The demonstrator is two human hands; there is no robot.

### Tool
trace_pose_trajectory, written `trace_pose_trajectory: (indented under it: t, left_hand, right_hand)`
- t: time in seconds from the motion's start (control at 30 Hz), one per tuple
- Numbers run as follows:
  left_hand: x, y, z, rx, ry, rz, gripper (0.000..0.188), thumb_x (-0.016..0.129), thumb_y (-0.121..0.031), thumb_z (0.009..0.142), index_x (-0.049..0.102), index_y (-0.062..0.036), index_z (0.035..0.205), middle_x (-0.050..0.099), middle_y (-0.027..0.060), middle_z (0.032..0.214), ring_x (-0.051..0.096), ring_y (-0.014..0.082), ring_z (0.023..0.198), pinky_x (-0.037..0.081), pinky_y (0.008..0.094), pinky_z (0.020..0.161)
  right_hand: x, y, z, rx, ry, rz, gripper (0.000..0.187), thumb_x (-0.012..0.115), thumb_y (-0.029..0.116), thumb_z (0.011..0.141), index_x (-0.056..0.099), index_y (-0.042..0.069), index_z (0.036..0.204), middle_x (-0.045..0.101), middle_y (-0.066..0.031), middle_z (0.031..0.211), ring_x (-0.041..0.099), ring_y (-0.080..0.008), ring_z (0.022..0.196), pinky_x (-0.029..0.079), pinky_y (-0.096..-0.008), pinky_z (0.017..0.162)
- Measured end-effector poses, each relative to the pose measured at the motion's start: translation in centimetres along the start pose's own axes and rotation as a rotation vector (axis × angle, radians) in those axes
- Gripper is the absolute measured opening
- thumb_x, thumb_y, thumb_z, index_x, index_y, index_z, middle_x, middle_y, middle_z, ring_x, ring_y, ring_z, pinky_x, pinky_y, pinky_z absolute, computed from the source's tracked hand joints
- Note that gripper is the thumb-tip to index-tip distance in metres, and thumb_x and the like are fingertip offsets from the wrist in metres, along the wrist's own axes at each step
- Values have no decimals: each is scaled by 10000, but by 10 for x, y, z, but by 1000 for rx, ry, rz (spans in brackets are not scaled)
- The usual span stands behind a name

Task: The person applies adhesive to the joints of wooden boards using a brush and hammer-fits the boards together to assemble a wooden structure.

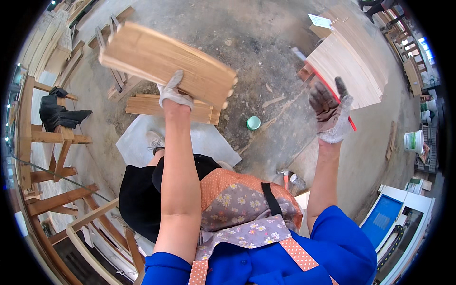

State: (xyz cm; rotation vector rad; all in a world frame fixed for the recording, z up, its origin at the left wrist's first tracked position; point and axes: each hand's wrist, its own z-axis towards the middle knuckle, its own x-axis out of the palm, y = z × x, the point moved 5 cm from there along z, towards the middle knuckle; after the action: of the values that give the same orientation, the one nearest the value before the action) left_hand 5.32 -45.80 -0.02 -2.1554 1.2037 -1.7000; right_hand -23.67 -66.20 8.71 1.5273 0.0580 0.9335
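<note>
My left hand [175, 91], in a pale work glove, is closed on the edge of a thick wooden panel [166, 61], thumb on its top face. The panel is tilted in the air and has rounded knobs along its right end. Below it, another wooden piece [147, 104] lies partly on a pale sheet [142, 137]. My right hand [331, 111], its glove stained dark on the palm and fingers, holds a long red-handled brush [319, 76]. The brush's pale end points away to the upper left. Between my hands, a small green cup [253, 123] stands on the floor.
A stack of light wood boards [349, 71] lies at the far right with a paper sheet [321, 21] near it. A hammer [285, 178] lies near my apron. Wooden frames [61, 137] stand at left, a white bucket [413, 141] at right. Another person's legs [380, 8] show at far right.
</note>
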Motion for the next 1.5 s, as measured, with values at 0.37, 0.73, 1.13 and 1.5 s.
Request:
trace_pose_trajectory:
  t: [0.37, 0.73, 1.13, 1.5]
  left_hand:
    - [59, 5, -48, 1048, 373, 1848, 443, 665, -93, 602, 575, -223, 1015, 590, 13, 949, 532, 211, 881, 403, 343, 780]
    - [64, -3, -59, 1355, 120, 1641, 412, 601, -185, 686, 486, -119, 1076, 505, 110, 1065, 457, 267, 1052, 287, 444, 964]
    - [35, 39, -28, -300, 279, 258, 584, 658, -233, 706, 397, 4, 1172, 528, 170, 1055, 529, 313, 933, 441, 437, 822]
    - [-12, 1, 6, -212, 249, 173, 196, 554, -91, 777, 550, -29, 963, 590, 107, 931, 582, 253, 837, 506, 396, 719]
  right_hand:
    - [141, 8, 22, -871, 521, -1652, 615, 696, 309, 611, 432, 105, 1128, 402, -183, 1228, 339, -290, 1189, 324, -405, 944]
    - [64, -83, 53, -524, 556, -1703, 377, 661, 295, 668, 536, 110, 972, 600, -134, 780, 587, -272, 694, 453, -348, 640]
    - [124, -80, 29, 338, 429, -685, 488, 661, 348, 717, 545, -31, 1003, 601, -126, 843, 564, -160, 723, 451, -277, 644]
    - [87, -161, 46, 552, 317, -205, 377, 498, 387, 818, 544, 33, 938, 586, -86, 786, 568, -148, 725, 479, -299, 653]
